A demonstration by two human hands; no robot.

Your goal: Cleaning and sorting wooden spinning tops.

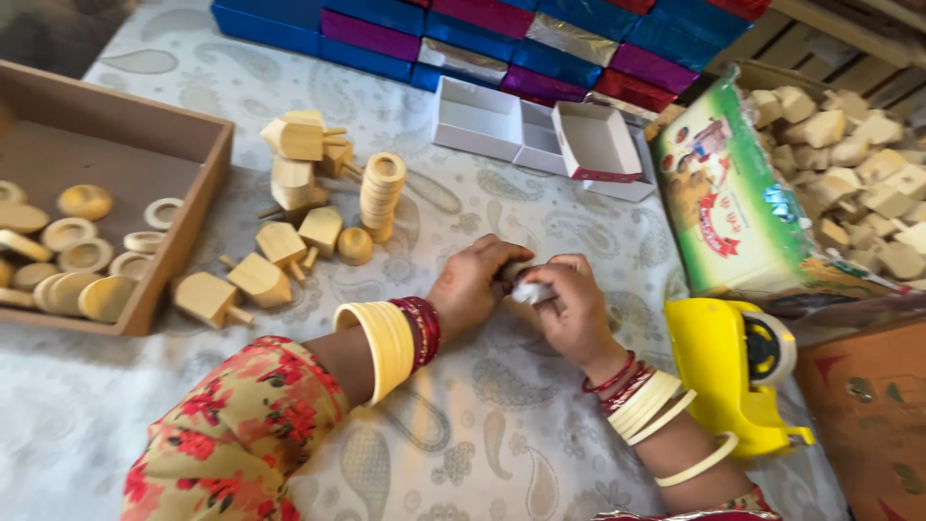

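Far edge: shiny coloured boxes, open white boxes

A pale paisley tablecloth covers the table, apparently in soft daylight.

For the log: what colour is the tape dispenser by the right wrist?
Bright yellow tape dispenser, head view.

A brown tray of wooden discs sits at the left of the worktop, beside wooden tops and a ring stack. Open white boxes lie before coloured boxes. A yellow tape dispenser stands at right.
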